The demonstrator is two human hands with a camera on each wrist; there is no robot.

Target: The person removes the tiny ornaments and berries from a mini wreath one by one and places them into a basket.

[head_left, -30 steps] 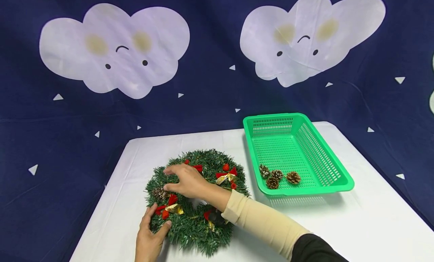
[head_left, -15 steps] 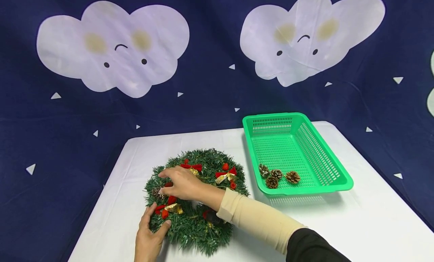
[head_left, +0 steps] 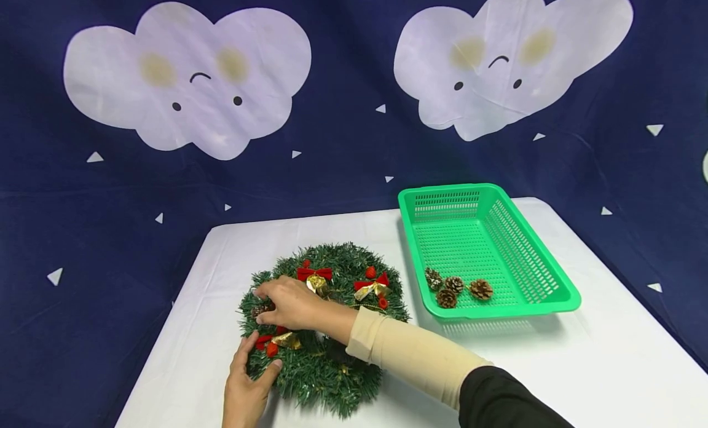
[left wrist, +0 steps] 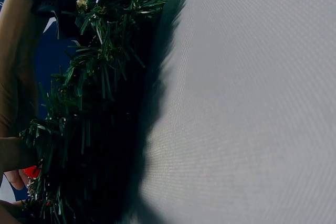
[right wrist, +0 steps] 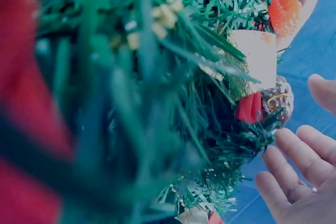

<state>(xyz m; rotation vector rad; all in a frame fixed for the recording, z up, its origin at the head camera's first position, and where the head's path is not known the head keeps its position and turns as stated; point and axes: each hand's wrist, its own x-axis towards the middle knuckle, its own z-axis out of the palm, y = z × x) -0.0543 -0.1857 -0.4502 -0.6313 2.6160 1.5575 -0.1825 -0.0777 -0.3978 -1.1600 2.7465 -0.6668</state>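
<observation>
A green tinsel wreath [head_left: 332, 379] lies on the white table, decorated with red bows, gold ribbons and red berries. My left hand [head_left: 246, 388] rests at its near left edge, thumb and fingers spread over the tinsel. Over the wreath's left side reaches my right hand [head_left: 293, 305], thumb apart from the fingers. Beneath it a pine cone [head_left: 261, 309] is partly covered. In the right wrist view the pine cone [right wrist: 281, 100] sits among the tinsel beside a gold ribbon [right wrist: 257, 61], close to my loosely spread fingers [right wrist: 302, 158].
To the right stands a green plastic basket [head_left: 553, 310]. Several pine cones [head_left: 481, 289] lie in its near left corner. A dark blue cloth with white clouds [head_left: 354, 188] hangs behind the white table [head_left: 442, 366].
My right hand has moved a little left and down, over the pine cone. My left hand keeps its place at the wreath's edge.
</observation>
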